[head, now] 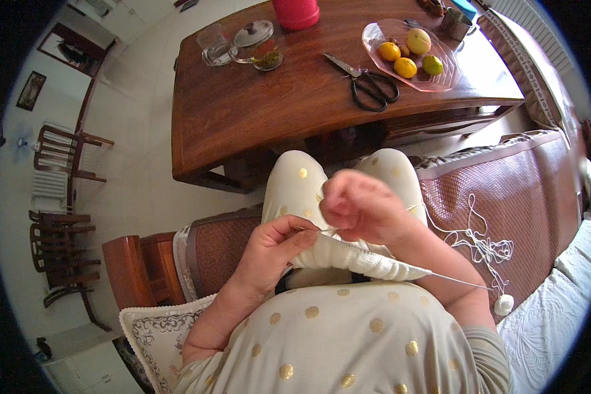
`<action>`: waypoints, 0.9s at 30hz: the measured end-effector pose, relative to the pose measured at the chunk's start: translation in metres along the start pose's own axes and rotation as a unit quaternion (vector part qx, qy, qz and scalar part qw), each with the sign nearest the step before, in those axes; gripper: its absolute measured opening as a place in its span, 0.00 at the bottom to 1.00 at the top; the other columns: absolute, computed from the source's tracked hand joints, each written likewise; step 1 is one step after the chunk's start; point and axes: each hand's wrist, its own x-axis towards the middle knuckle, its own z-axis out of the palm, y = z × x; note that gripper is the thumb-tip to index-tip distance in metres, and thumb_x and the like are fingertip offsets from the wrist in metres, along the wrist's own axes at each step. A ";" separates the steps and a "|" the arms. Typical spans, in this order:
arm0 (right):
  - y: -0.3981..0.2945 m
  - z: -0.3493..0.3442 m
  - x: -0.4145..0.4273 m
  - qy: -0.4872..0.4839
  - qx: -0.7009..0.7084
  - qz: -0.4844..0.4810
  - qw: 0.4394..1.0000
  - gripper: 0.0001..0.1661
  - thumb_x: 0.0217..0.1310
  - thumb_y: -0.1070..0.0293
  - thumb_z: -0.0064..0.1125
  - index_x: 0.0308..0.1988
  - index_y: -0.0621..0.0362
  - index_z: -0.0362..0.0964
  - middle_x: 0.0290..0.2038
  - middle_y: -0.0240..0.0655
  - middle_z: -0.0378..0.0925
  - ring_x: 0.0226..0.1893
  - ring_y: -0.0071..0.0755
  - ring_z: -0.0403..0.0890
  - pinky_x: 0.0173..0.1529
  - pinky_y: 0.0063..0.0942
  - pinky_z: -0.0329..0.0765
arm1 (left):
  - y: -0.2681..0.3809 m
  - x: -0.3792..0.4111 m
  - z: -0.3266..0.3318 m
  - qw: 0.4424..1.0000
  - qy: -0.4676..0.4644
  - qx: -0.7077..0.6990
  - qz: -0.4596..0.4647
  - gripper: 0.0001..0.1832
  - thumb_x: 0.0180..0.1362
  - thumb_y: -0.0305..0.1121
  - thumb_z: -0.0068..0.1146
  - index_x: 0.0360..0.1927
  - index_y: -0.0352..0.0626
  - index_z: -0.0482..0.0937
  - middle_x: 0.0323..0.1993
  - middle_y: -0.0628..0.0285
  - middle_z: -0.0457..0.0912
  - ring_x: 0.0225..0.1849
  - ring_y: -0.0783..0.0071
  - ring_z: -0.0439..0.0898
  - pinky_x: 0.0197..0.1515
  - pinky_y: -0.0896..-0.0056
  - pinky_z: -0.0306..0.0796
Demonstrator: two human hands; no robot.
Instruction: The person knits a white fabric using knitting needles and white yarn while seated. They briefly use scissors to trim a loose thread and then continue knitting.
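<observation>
My left hand (283, 244) pinches one end of a strip of white knitting (362, 261) between thumb and fingers, above my lap. The knitting hangs bunched along a thin knitting needle (460, 280), whose bare end sticks out to the right past my forearm. Close beside the pinched end is my right hand (362, 207), blurred and with its fingers curled; what lies inside them is hidden. White yarn (477, 244) lies in loose loops on the woven seat mat at my right. A small ball of white yarn (505, 304) rests near the mat's edge.
Ahead stands a wooden table (256, 113). On it are black-handled scissors (369, 86), a plastic fruit plate (450, 81), a glass teapot (261, 47), a red container (295, 12) and a metal mug (457, 24). A wooden armrest (128, 271) and cushion (160, 340) flank my left.
</observation>
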 end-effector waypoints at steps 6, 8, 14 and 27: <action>-0.057 0.031 0.007 -0.145 -0.557 -0.256 0.777 0.14 0.57 0.73 0.54 0.46 0.55 0.72 0.42 0.39 0.77 0.41 0.38 0.79 0.64 0.49 0.60 | 0.008 -0.003 -0.006 0.999 0.017 -0.008 0.039 0.07 0.59 0.28 0.57 0.39 0.37 0.78 0.34 0.67 0.80 0.35 0.84 0.75 0.40 0.82 0.70; -0.044 0.035 0.012 -0.081 -0.732 -0.238 0.633 0.16 0.52 0.75 0.58 0.43 0.52 0.78 0.35 0.33 0.81 0.37 0.35 0.81 0.65 0.45 0.59 | 0.025 -0.005 -0.001 0.996 0.049 0.012 0.079 0.07 0.59 0.28 0.57 0.39 0.37 0.78 0.34 0.67 0.80 0.35 0.85 0.75 0.40 0.82 0.70; -0.060 0.026 0.028 -0.127 -0.670 -0.246 0.689 0.20 0.46 0.68 0.61 0.44 0.51 0.77 0.32 0.33 0.78 0.35 0.36 0.80 0.58 0.46 0.69 | 0.052 -0.007 -0.007 0.976 0.032 -0.002 0.216 0.06 0.58 0.27 0.58 0.38 0.38 0.79 0.33 0.65 0.81 0.34 0.83 0.77 0.40 0.80 0.72; -0.049 0.041 -0.020 -0.042 -0.687 -0.205 0.696 0.10 0.49 0.66 0.63 0.33 0.56 0.73 0.29 0.31 0.80 0.30 0.36 0.81 0.52 0.43 0.73 | 0.045 -0.009 0.022 0.902 -0.001 0.317 0.292 0.06 0.53 0.23 0.62 0.35 0.38 0.81 0.30 0.66 0.77 0.32 0.83 0.75 0.36 0.81 0.69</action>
